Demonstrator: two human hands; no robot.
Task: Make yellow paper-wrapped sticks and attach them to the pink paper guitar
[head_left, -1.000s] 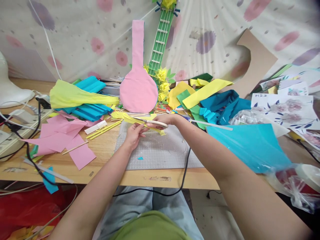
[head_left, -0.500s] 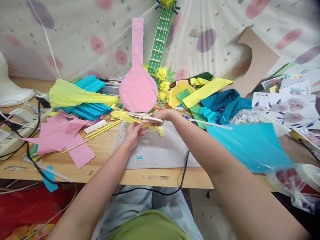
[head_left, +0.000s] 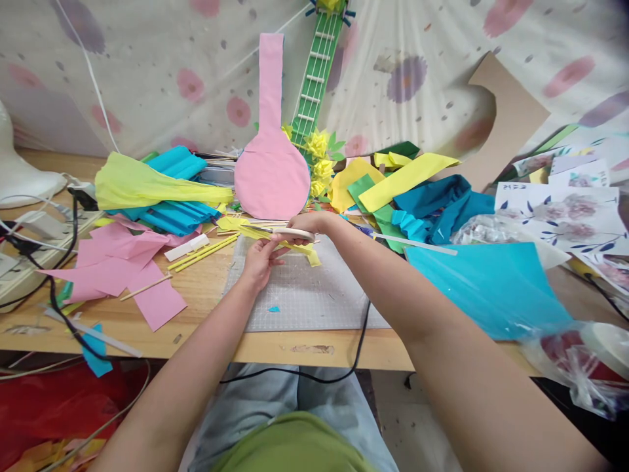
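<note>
My right hand [head_left: 313, 225] is closed on the white handles of a pair of scissors [head_left: 293, 234], whose blades point left. The blades lie along a long yellow paper strip [head_left: 313, 255], which runs beneath the scissors. Just below the blades, my left hand [head_left: 263, 261] pinches the yellow strip with thumb and fingertips. Both hands are over the grey cutting mat [head_left: 309, 305]. Behind them stands a pink lute-like shape [head_left: 272, 177] with a round body and a long neck.
Pink paper [head_left: 157, 295], yellow sticks [head_left: 204, 254] and a power strip [head_left: 12, 269] lie left. Blue paper [head_left: 486, 282] and a plastic-wrapped roll [head_left: 584, 354] lie right. A green stringed neck [head_left: 317, 78] rises behind. A black cable [head_left: 361, 341] crosses the table's front edge.
Both hands and the scissors have shifted slightly left. The yellow strip's free right end has moved a little left too.
</note>
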